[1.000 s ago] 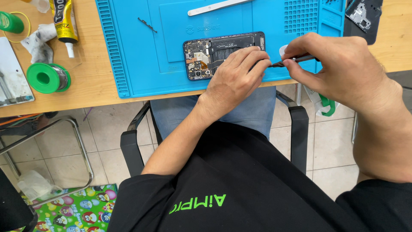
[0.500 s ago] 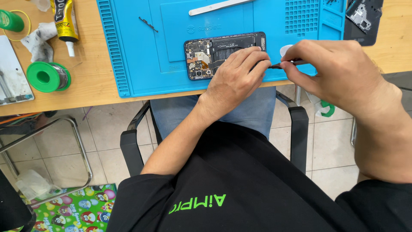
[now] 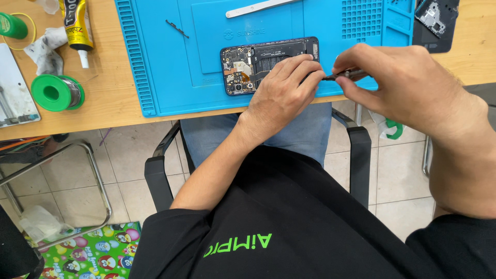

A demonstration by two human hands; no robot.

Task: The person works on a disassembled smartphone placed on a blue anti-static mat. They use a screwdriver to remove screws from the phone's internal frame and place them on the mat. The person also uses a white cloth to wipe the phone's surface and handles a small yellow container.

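An opened black phone lies face down on a blue work mat, its circuit board and battery exposed. My left hand rests on the phone's right half and holds it down with the fingers. My right hand pinches a thin dark tool. The tool's tip points at the phone's right end, just beside my left fingertips. The spot under the tip is hidden by my fingers.
On the mat lie a flat metal pry tool and a small black part. On the wooden table to the left are a glue tube, a crumpled tissue, a green solder spool and a metal tray. A black cover piece lies at the top right.
Both hands stay at the phone. My right hand with the tool has shifted only very slightly.
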